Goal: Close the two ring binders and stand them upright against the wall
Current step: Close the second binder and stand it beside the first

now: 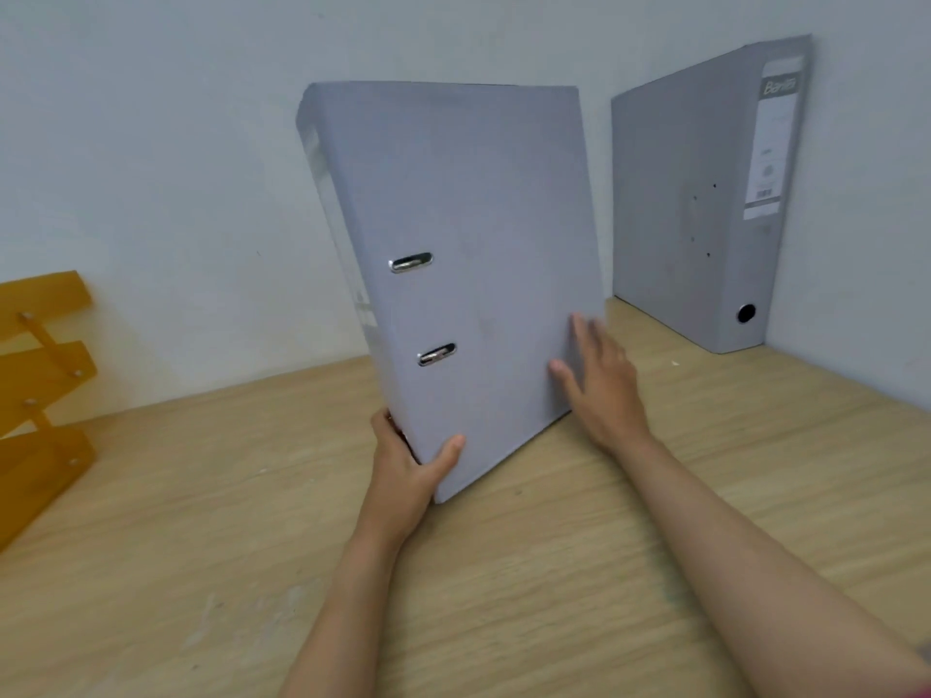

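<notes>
A closed grey ring binder [468, 234] stands tilted on the wooden table, its spine to the left and two metal slots on its cover. My left hand [408, 471] grips its lower front corner, thumb on the cover. My right hand [602, 380] lies flat with fingers spread against the cover's lower right edge. A second closed grey binder [690, 204] stands upright at the right, in the corner where the two walls meet, its labelled spine facing me.
An orange tiered plastic tray rack [40, 395] sits at the left edge of the wooden table [504, 571]. The white wall [151, 168] runs behind both binders and turns a corner at the far right.
</notes>
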